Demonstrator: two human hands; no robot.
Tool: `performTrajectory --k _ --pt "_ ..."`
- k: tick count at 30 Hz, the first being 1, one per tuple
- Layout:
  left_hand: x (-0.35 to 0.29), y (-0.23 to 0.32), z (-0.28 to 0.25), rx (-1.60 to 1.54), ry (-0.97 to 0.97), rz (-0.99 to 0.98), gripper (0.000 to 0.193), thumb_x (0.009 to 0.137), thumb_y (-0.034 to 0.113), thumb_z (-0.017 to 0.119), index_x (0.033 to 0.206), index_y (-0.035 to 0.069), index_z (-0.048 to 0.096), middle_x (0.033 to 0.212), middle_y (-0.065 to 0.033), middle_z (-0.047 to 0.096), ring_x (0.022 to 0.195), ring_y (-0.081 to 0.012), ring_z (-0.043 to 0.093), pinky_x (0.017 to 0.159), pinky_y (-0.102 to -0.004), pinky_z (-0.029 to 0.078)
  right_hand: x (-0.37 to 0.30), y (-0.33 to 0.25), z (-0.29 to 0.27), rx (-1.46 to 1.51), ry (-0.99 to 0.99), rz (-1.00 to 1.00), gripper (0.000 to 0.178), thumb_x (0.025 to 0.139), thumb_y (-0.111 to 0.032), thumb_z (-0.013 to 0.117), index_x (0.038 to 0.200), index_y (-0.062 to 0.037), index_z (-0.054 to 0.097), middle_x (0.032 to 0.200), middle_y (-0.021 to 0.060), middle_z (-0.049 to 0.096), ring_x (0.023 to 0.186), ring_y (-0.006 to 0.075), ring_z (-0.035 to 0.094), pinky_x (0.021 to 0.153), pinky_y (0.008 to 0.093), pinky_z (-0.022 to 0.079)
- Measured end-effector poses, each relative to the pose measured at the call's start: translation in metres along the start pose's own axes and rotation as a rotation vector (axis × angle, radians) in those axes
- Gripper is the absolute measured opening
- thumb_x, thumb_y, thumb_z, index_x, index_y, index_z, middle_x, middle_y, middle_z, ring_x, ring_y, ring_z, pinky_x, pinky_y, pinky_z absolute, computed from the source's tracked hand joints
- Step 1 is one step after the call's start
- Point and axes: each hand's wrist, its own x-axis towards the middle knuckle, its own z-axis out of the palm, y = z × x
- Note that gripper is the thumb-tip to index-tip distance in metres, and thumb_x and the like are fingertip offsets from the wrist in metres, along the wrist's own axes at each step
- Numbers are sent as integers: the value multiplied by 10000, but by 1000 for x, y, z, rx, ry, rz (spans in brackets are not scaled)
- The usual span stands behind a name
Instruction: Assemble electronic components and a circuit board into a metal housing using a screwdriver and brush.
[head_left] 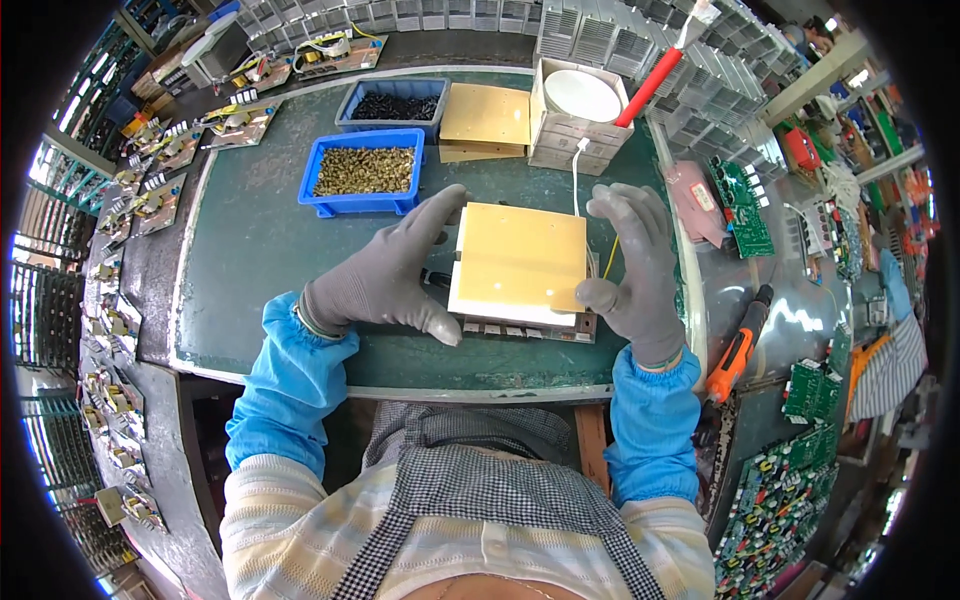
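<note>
A square yellow sheet [522,255] lies over a flat assembly [550,332], whose front edge shows below it; a white layer peeks out between them. At the left side is my left hand [385,270] in a grey glove, thumb and fingers spread wide around the sheet's left edge. My right hand [640,275], gloved alike, curves around the right side with fingers apart. Its thumb tip meets or overlaps the sheet's lower right edge; whether it presses on it I cannot tell. The sheet hides most of the assembly.
Behind stand a blue bin [362,170] of brass-coloured parts, a grey-blue bin [393,105] of black parts, stacked yellow sheets [485,115] and a box [575,148] with a white round item. An orange power screwdriver [740,345] and green circuit boards [775,480] lie right; wired boards [240,122] line the left.
</note>
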Motion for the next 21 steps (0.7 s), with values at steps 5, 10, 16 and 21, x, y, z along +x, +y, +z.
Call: performTrajectory --k 5,10,16,21 --pt "7 0 -1 69 -54 -45 1370 523 573 966 1553 8 260 1503 -264 423 1385 -420 462 1160 -476 399 1 -5 7 -3 -30 39 910 848 -800 511 1275 -2 600 1127 157 651 1172 372 565 1100 542 353" --pt "5 -1 1 85 -3 -11 1294 540 577 958 1519 4 336 1465 -262 460 1362 -419 484 1150 -477 406 4 -7 3 -21 -41 2 880 856 -779 524 1271 -8 607 1127 153 655 1170 365 568 1105 545 349" --pt "7 -4 2 79 3 -12 1288 537 604 948 1509 -3 360 1462 -268 467 1359 -425 486 1139 -475 419 5 -10 3 -65 -32 4 866 849 -782 531 1250 -20 622 1086 143 664 1151 352 574 1111 546 339" --pt "6 -5 3 75 18 8 1289 524 598 956 1504 -4 372 1447 -266 488 1345 -424 503 1131 -471 429 6 -17 1 -101 -24 1 843 851 -779 536 1227 -31 638 1035 130 670 1134 339 578 1122 544 324"
